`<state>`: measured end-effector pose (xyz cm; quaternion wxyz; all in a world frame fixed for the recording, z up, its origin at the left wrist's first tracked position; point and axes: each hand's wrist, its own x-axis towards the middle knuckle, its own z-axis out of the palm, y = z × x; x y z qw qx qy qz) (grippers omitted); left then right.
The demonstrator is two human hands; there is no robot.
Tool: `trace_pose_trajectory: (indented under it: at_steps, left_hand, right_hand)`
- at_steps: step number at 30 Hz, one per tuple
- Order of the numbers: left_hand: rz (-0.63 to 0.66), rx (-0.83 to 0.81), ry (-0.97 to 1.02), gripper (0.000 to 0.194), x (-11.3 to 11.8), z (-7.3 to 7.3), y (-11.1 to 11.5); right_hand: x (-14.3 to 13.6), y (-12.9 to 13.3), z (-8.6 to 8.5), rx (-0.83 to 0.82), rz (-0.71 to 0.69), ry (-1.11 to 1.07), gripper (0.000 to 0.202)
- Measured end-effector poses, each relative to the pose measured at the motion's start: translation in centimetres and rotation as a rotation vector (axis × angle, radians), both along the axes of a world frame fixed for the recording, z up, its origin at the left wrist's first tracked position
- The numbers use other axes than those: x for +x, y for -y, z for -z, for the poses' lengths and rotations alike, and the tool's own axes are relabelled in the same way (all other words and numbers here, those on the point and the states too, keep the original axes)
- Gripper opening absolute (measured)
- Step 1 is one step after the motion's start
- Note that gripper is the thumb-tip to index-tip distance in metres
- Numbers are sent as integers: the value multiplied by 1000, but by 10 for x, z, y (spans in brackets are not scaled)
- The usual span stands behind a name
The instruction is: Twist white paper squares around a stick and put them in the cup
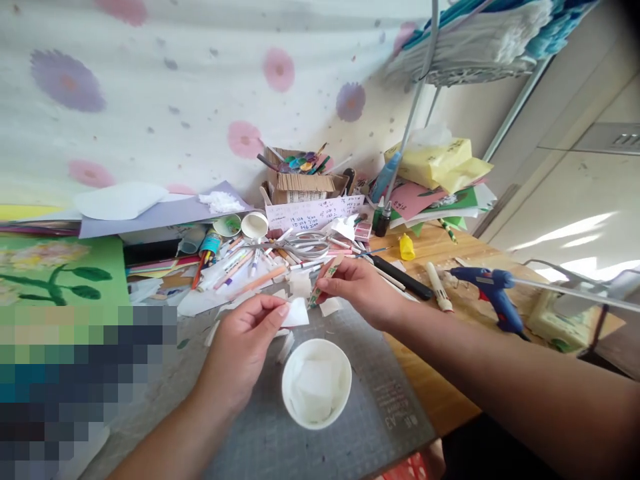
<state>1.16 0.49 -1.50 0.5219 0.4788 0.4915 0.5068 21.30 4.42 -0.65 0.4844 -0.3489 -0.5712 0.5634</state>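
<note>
My left hand (253, 333) pinches a small white piece of paper (299, 313) between thumb and fingers, left of centre. Close to that paper's right edge, my right hand (357, 287) is closed on a flat craft stick (332, 268) with green marks, its lower end pointing down toward the paper. Whether stick and paper touch, I cannot tell. Below both hands a white bowl (287, 383) stands on a grey cutting mat (385, 413), with pale square pieces inside it. More small pale squares (300, 285) lie on the mat just beyond the hands.
Pens, pencils and scissors (310, 245) are heaped behind the hands. A blue glue gun (493, 290) lies on the wooden table at right, near a black stick-like tool (405, 279) and a yellow bottle (407, 247). Further back are a cardboard box (305, 185) and stacked coloured paper (420, 200).
</note>
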Motion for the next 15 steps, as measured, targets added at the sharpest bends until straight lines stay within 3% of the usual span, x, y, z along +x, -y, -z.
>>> trace_pose_trajectory:
  at_steps: [6, 15]
  left_hand:
    - [-15, -27, -12, 17, -1, 4, -6]
    - [-85, -76, 92, 22, -10, 15, -6]
  right_hand:
    - [-2, -14, 6, 21, 21, -77, 30]
    - [-18, -34, 0, 92, -28, -153, 33]
